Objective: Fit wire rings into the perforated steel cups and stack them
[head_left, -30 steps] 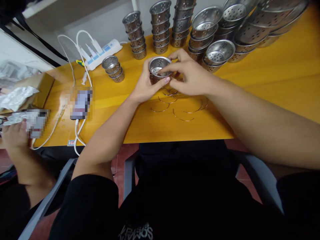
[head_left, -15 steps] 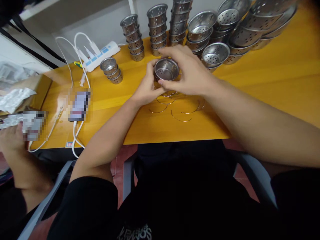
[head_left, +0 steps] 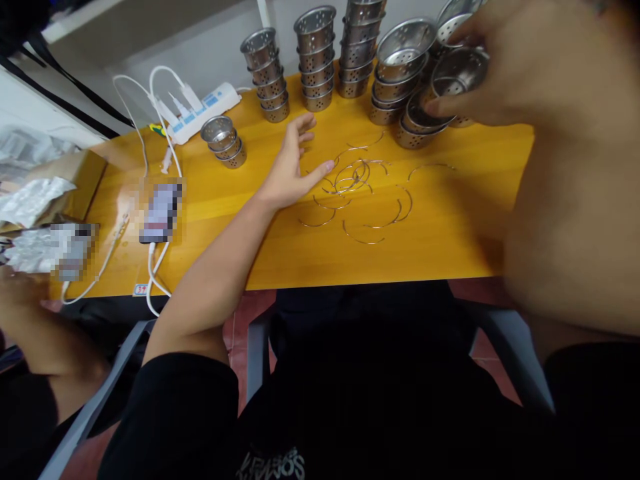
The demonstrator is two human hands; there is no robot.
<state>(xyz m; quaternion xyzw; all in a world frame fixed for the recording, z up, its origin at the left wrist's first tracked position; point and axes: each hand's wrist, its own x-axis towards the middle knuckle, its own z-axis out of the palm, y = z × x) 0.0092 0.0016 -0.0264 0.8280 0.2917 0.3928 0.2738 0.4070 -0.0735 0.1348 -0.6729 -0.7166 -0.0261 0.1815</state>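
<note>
Right hand (head_left: 505, 60) grips a perforated cup (head_left: 457, 70) over the stacks; left hand (head_left: 290, 167) rests released. Beside it, wire rings (head_left: 353, 177) remain loose.

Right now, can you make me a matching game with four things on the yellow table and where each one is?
Things:
1. right hand
2. left hand
3. wire rings
4. power strip

Places:
A. loose on the table, in the middle
B. open, beside the wire rings
C. far left, with white plugs in it
D. holding a holed metal cup over the stacked cups

Pairs: 1-D, 2-B, 3-A, 4-C
</note>
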